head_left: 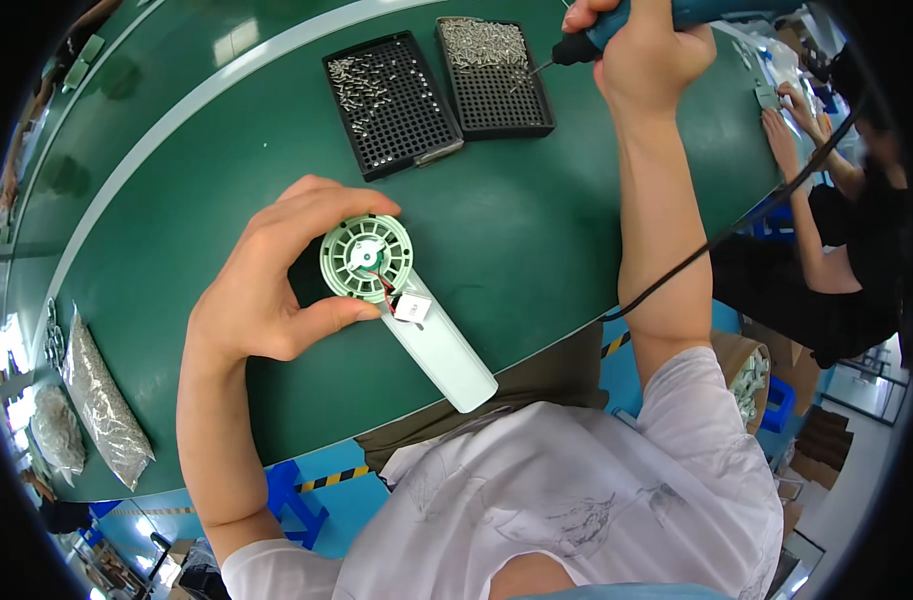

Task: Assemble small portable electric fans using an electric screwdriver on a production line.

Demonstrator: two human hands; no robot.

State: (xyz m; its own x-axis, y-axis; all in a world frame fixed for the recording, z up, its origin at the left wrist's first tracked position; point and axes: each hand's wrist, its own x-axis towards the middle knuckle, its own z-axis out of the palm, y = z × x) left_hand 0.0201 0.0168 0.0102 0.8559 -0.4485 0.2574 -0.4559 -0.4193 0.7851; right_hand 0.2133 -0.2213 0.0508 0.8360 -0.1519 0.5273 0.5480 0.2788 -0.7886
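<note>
My left hand (pixel 281 270) grips the round head of a pale green handheld fan (pixel 444 350), thumb and fingers on opposite sides of its rim. Inside the open head a motor hub, thin wires and a small white connector (pixel 412 307) show; the handle points toward me on the table. At the far right, my right hand (pixel 651 50) is closed around a blue electric screwdriver (pixel 616 28). The tool's thin bit reaches over a black screw tray (pixel 496 100) heaped with small silver screws. Whether a screw sits on the bit is too small to tell.
Beside that tray lies a second black perforated tray (pixel 401 120) with scattered screws. Bags of small metal parts (pixel 106 410) rest at the left on the green table (pixel 536 230). A black cable (pixel 736 240) crosses my right forearm. Another person (pixel 836 220) works at the right.
</note>
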